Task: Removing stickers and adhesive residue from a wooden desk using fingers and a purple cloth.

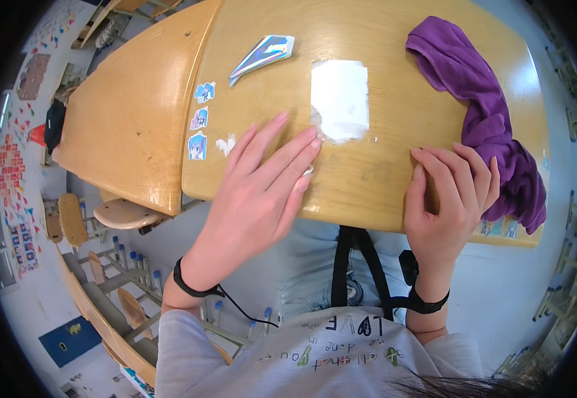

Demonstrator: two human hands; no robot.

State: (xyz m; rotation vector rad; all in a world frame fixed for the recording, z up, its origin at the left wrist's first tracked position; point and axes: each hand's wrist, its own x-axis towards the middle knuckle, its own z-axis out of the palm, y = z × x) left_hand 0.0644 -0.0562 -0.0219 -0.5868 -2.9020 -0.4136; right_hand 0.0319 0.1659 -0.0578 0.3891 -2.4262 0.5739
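A white paper patch [340, 99] with ragged, rubbed lower edges lies flat on the yellow wooden desk [392, 64]. My left hand [266, 186] reaches over the desk, its long fingertips at the patch's frayed lower left corner. Between that hand's thumb tip and forefinger shows a small white scrap [308, 170]; whether it is pinched or just lying there is unclear. My right hand [447, 186] rests at the desk's near edge with loosely curled fingers and nothing visible in it. Beside it lies a crumpled purple cloth [489, 124], close to the fingers.
An iridescent folded pouch [266, 53] lies beyond my left hand. Several cartoon stickers [197, 146] line the desk's left side, near a white residue spot [226, 145]. Another desk [129, 104] adjoins on the left. A black cable [243, 311] hangs from my left wristband.
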